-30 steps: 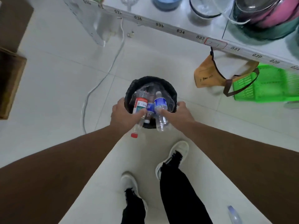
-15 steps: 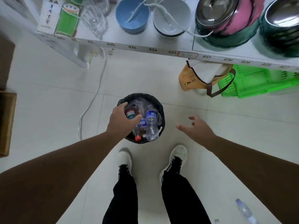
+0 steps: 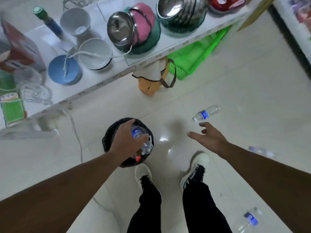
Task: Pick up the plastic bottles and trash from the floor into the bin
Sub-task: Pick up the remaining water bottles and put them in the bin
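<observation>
A black bin (image 3: 107,135) stands on the tiled floor, stuffed with clear plastic bottles; one with a blue label (image 3: 137,132) lies on top. My left hand (image 3: 125,140) rests over the bin, fingers curled around a red-capped bottle (image 3: 138,158) whose cap pokes out below the palm. My right hand (image 3: 208,137) hovers open, fingers spread, just short of a blue-labelled bottle (image 3: 206,113) lying on the floor. Another bottle (image 3: 250,220) lies at the bottom right, and a blurred one (image 3: 261,151) shows past my right forearm.
A white shelf (image 3: 117,76) with bowls and steel pots runs across the top. Beneath it sit an orange bag (image 3: 148,86) and a green basket (image 3: 190,63). A white cable (image 3: 78,137) trails left of the bin. My shoes (image 3: 143,172) stand right behind it.
My right hand let go of its blue-labelled bottle into the bin and swung out to the right, open. My left hand stayed on the bin. The view turned right, showing more bottles.
</observation>
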Demonstrator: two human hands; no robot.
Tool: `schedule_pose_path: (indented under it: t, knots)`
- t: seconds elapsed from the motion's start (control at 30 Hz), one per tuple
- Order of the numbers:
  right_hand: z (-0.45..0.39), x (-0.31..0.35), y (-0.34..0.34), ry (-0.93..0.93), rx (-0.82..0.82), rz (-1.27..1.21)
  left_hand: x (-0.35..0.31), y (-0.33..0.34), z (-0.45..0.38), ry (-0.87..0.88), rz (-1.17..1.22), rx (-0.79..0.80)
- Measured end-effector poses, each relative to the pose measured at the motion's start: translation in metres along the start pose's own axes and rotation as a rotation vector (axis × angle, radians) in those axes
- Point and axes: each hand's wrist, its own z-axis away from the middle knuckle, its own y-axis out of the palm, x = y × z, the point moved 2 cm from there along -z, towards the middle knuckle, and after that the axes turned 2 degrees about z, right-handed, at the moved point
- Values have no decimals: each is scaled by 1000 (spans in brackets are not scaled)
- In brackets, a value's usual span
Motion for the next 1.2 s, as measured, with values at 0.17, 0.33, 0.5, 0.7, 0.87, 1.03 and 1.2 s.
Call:
schedule_pose_path:
  t: [0.17,0.33,0.5,0.7,0.87,1.03,1.2]
  knots:
    - [32,-71,-29,55,-88,-130,-61,32,6,59,-57,154]
    - [47,-174,-53,156,-156,-271,-115,118,20,162,-107,220]
    - [81,-284,-73,273,-207,-444,-158,219,52,211,-242,302]
    - [129,-396,-117,387,-295,-571,-222,313,76,290,-326,393]
    - [137,-452,-141,401,-365,-682,-273,371,75,364,-399,407]
    - [122,-465,-158,354,-366,-722,-299,387,48,317,-439,333]
    - [88,-445,-173,313,-338,-766,-311,393,12,252,-479,304]
